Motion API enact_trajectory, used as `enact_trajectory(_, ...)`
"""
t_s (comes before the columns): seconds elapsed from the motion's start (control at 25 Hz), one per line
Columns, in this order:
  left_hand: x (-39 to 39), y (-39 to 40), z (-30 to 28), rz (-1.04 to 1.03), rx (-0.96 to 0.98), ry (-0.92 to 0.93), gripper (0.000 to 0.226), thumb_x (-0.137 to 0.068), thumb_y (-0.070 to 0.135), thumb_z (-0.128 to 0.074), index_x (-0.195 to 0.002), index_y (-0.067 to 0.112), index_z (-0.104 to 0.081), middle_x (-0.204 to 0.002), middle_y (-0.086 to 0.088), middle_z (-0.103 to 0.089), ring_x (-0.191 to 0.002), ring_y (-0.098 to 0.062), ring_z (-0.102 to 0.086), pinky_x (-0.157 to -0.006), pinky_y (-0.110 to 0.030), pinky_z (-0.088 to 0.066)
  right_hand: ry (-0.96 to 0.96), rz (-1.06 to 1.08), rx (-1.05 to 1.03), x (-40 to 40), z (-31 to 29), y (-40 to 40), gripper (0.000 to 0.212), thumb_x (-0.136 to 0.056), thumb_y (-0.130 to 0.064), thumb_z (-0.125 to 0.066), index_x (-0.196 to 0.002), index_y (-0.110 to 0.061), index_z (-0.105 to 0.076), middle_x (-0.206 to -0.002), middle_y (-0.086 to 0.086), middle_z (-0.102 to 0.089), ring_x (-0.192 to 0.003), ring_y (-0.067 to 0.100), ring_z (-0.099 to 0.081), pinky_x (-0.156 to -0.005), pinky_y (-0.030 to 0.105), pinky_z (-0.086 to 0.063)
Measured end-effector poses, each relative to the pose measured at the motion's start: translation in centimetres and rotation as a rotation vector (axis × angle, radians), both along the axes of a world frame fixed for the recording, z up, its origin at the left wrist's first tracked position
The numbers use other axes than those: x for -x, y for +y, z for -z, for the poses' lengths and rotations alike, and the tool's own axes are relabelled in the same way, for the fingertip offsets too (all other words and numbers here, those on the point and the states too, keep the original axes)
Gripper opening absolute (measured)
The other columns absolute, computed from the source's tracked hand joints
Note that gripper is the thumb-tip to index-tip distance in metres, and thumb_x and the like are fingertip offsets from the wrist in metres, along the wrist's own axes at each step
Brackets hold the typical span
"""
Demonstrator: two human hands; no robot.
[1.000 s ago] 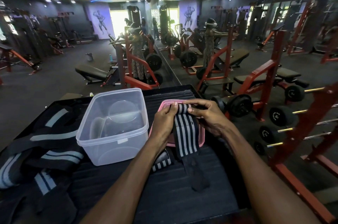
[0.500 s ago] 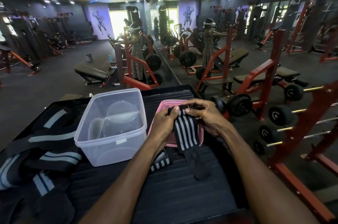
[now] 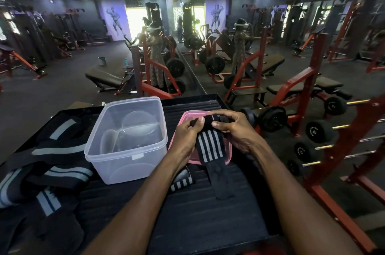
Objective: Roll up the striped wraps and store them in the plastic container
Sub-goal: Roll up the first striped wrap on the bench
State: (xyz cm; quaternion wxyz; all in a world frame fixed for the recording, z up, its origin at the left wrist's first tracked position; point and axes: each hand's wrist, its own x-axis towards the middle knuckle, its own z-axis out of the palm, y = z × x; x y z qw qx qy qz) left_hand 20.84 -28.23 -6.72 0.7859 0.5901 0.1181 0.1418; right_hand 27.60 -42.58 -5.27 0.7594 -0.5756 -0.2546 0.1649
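Head view. Gym floor with red racks and benches forms the background; a dark ribbed surface (image 3: pixel 187 223) carries the work items.

Left hand (image 3: pixel 185 140) and right hand (image 3: pixel 235 129) both hold the far end of a striped wrap (image 3: pixel 208 146), fingers (image 3: pixel 216 124) curled and pinching the started roll between thumbs and fingertips. The wrap lies over a pink lid (image 3: pixel 226 157), directly below the hands, its loose tail trailing onto the surface toward the wearer. Long axis runs from the hands back toward the body; stripes follow that axis; the rolled end points away from the wearer.

Judged handling: soft, light, limp fabric, not fragile, likely springy and apt to unwind if released. Best hold is across the roll's width at both edges, keeping tension on the tail.

Clear plastic container (image 3: pixel 127 140) stands just left of the left hand, open-topped. A second rolled wrap (image 3: pixel 181 182) sits under the left wrist. More wraps (image 3: pixel 52 171) lie well left of the container, unrolled.
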Motion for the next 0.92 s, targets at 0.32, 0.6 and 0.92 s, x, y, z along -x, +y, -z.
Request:
enact_trajectory(0.32, 0.49, -0.20, -0.33, -0.031, -0.060, -0.064, 0.023, -0.090, -0.003, -0.064, -0.103, 0.015, -0.072, -0.102, -0.014, -0.074, -0.097, -0.025, -0.071, -0.090, -0.039, -0.058, 0.069, 0.024, 0.005, -0.08, 0.27, 0.46, 0.008, -0.088, 0.000, -0.067, -0.096, -0.001, -0.070, -0.072, 0.003, -0.067, -0.059, 0.007, -0.062, -0.055, 0.015, -0.048)
enact_trajectory(0.6, 0.42, -0.02, -0.25, -0.012, 0.020, -0.005, 0.017, -0.092, 0.014, -0.068, -0.108, 0.009, -0.071, -0.098, -0.017, -0.076, -0.089, -0.030, -0.074, -0.083, -0.041, -0.059, 0.052, -0.021, -0.025, -0.08, -0.10, 0.30, 0.032, -0.080, 0.015, -0.065, -0.105, -0.004, -0.071, -0.091, 0.011, -0.070, -0.075, 0.016, -0.066, -0.062, 0.020, -0.050)
enact_trajectory(0.92, 1.01, -0.06, -0.82, -0.041, -0.021, -0.058, 0.020, -0.090, 0.005, -0.069, -0.099, 0.022, -0.072, -0.097, -0.005, -0.076, -0.087, -0.017, -0.073, -0.076, -0.034, -0.061, 0.052, 0.020, 0.026, 0.11, 0.01, 0.42, 0.020, -0.088, 0.009, -0.062, -0.103, -0.002, -0.069, -0.070, 0.000, -0.069, -0.054, 0.009, -0.058, -0.051, 0.020, -0.046)
